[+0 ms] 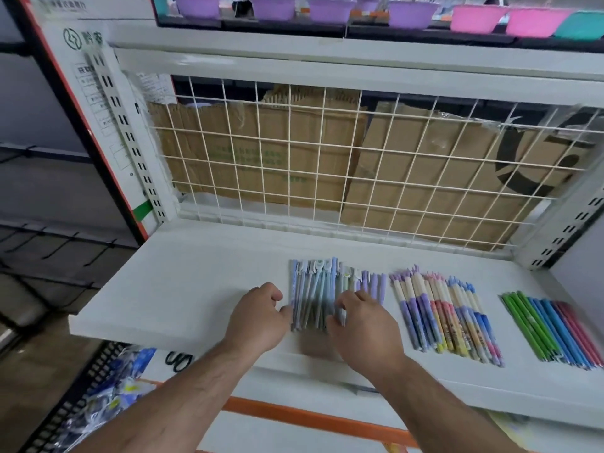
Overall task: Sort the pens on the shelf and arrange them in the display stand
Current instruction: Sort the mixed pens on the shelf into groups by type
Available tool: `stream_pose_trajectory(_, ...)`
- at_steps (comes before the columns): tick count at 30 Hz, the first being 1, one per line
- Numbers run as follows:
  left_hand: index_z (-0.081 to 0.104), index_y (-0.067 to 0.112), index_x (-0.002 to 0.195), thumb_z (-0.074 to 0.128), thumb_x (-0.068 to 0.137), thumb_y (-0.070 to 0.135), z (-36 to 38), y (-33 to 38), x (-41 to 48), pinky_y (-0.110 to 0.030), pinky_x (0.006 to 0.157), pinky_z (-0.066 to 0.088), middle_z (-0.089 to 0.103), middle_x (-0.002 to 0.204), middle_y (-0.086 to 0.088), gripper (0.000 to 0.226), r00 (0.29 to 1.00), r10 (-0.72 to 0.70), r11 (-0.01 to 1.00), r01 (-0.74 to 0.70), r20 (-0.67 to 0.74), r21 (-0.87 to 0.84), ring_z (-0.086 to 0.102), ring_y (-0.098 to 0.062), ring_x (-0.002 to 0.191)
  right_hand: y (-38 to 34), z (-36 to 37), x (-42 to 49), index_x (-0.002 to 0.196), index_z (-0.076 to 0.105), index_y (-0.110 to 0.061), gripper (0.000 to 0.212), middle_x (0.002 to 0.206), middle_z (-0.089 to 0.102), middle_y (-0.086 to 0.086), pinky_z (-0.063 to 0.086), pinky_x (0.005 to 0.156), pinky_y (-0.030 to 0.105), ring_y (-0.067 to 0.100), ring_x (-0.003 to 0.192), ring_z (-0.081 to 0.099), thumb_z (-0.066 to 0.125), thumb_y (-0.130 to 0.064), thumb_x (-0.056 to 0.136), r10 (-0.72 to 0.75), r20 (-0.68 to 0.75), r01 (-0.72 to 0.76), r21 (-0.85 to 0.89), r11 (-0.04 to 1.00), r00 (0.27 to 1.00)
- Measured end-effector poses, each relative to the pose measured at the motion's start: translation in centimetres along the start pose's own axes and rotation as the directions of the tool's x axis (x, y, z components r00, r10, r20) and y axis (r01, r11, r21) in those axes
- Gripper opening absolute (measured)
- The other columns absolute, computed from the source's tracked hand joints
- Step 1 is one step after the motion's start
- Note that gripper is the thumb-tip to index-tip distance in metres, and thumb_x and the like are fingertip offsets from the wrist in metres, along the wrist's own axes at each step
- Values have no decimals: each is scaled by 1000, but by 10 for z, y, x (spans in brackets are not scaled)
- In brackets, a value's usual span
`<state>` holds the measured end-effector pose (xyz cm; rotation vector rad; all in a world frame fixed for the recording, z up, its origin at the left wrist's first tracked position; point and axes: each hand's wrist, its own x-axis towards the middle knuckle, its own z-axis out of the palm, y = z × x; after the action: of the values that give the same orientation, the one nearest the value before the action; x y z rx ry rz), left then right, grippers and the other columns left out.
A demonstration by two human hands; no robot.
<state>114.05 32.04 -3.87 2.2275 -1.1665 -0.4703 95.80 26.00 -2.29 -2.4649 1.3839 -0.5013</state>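
Note:
Three groups of pens lie on the white shelf [183, 282]. A bundle of pale blue and lilac pens [315, 291] lies in the middle, caps pointing away from me. My left hand [260, 317] has curled fingers and touches the bundle's left edge. My right hand [364, 317] lies over the bundle's right side, fingertips curled onto the pens. Further right lies a row of cream-capped patterned pens [444, 313]. At the far right lies a row of green, blue and pink pens [552, 328]. No display stand is in view.
A white wire grid [327, 165] backs the shelf, with cardboard [261, 158] behind it. Purple, pink and teal bowls [405, 13] stand on the upper shelf. Packaged goods [114, 387] lie below left, beside an orange rail [294, 411].

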Motion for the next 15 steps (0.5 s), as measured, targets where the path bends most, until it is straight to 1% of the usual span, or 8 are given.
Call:
stream_pose_trajectory(3, 62, 20, 113, 63, 89, 34, 0, -1, 3, -28, 84, 48, 62, 109, 5, 28, 1000, -11, 1000, 11, 11, 21, 59, -17, 98, -4, 2, 1, 101, 61, -22, 14, 96, 59, -5, 47, 61, 27, 14, 75, 57, 55, -34, 95, 8, 40, -8, -6, 1000, 999)
stream_pose_trajectory(6, 62, 20, 112, 62, 88, 35, 2, -1, 12, -29, 85, 48, 64, 110, 4, 28, 1000, 4, 998, -6, 18, 65, 60, -17, 101, -11, 1, 9, 106, 61, -21, 17, 103, 60, -3, 47, 64, 27, 17, 81, 60, 55, -33, 96, 18, 75, -16, -22, 1000, 997)
stream_pose_trajectory(8, 62, 19, 106, 62, 88, 38, 3, 1, 21, -31, 83, 49, 64, 105, 3, 26, 999, 20, 996, -23, 36, 82, 60, -19, 98, -16, 3, 19, 104, 62, -20, 16, 104, 60, -2, 49, 68, 29, 19, 83, 60, 53, -32, 96, 23, 69, -21, -32, 999, 997)
stream_pose_trajectory(10, 60, 18, 93, 61, 88, 45, 2, 3, 30, -34, 78, 50, 64, 95, 2, 27, 998, 22, 994, -28, 55, 102, 60, -21, 90, -21, 7, 29, 101, 63, -20, 16, 102, 61, -1, 52, 73, 31, 21, 85, 61, 51, -29, 96, 53, 87, -51, -17, 999, 995)
stream_pose_trajectory(12, 60, 18, 89, 58, 89, 47, 1, 3, 37, -34, 74, 50, 64, 92, 1, 29, 997, 26, 990, -36, 72, 138, 61, -22, 87, -28, 13, 38, 96, 64, -19, 17, 97, 65, 0, 53, 70, 31, 21, 83, 63, 49, -26, 95, 81, 108, -81, -7, 997, 991)
stream_pose_trajectory(15, 62, 19, 95, 57, 88, 33, 0, 2, 44, -29, 71, 45, 66, 101, -2, 18, 994, 44, 975, -64, 101, 211, 63, -25, 95, -39, 21, 49, 85, 63, -19, 20, 89, 67, 1, 45, 61, 26, 21, 77, 62, 46, -20, 94, 127, 154, -129, 2, 992, 980)
